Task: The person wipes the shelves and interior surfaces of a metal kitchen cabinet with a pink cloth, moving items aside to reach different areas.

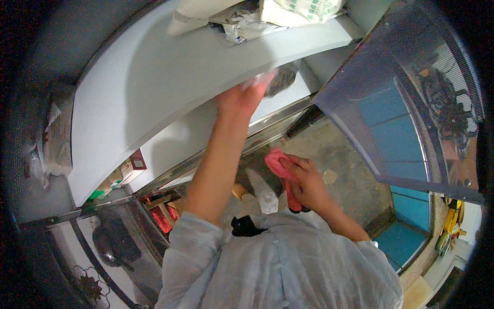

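My left hand (247, 92) reaches under the upper white shelf (185, 77), over the lower shelf (173, 135). Something whitish and blurred is at its fingers, with a dark, translucent bag or container (283, 79) just beyond; whether the fingers hold either is not clear. My right hand (307, 181) grips a pink-red cloth (278, 162) in front of my body, above the floor. Part of the cloth hangs below the fingers.
Bags and packets (247, 27) lie on the upper shelf. A box (133, 166) stands at the lower shelf's left end. A translucent cabinet door (386, 104) stands open at right. A patterned door panel (115, 247) is at lower left, beside a red item (162, 218). Blue tiles (403, 239) lie beyond.
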Demonstrator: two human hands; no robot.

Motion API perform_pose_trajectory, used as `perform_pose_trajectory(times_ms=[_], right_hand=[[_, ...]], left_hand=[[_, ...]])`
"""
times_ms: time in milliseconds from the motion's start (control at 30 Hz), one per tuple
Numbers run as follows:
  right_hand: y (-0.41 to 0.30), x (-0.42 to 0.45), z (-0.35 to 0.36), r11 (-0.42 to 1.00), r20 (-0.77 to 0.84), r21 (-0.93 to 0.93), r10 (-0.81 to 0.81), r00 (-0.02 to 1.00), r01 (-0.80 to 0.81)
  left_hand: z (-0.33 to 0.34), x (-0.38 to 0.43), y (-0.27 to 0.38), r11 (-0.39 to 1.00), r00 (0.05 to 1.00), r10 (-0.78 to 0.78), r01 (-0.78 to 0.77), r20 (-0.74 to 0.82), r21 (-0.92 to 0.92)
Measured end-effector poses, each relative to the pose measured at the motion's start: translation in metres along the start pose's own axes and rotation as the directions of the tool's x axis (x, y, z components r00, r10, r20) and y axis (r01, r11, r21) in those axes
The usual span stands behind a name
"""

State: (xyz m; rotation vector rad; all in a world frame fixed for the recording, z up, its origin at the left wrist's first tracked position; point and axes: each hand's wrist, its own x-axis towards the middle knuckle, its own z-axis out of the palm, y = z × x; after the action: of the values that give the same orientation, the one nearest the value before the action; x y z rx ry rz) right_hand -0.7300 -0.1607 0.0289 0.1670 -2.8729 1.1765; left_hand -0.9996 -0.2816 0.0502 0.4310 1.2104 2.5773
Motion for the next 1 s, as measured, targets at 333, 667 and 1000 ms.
perform_pose_trajectory(times_ms=[333, 667, 1000], right_hand=[[0.020, -0.020, -0.012, 0.998, -0.023, -0.006, 0.063, 0.998, -0.063], [0.008, -0.001, -0.004, 0.997, 0.130, -0.058, -0.047, 0.990, 0.055], [-0.044, 0.128, -0.010, 0.874, -0.084, -0.409, -0.321, 0.943, 0.261]], left_hand=[[0.009, 0.038, -0.051, 0.879, 0.971, -0.199, 0.238, -0.136, 0.412], [0.013, -0.028, -0.081, 0.628, 0.995, 0.074, -0.102, 0.071, 0.771], [-0.053, -0.173, 0.055, 0.213, 0.956, 0.294, -0.077, 0.011, 0.974]])
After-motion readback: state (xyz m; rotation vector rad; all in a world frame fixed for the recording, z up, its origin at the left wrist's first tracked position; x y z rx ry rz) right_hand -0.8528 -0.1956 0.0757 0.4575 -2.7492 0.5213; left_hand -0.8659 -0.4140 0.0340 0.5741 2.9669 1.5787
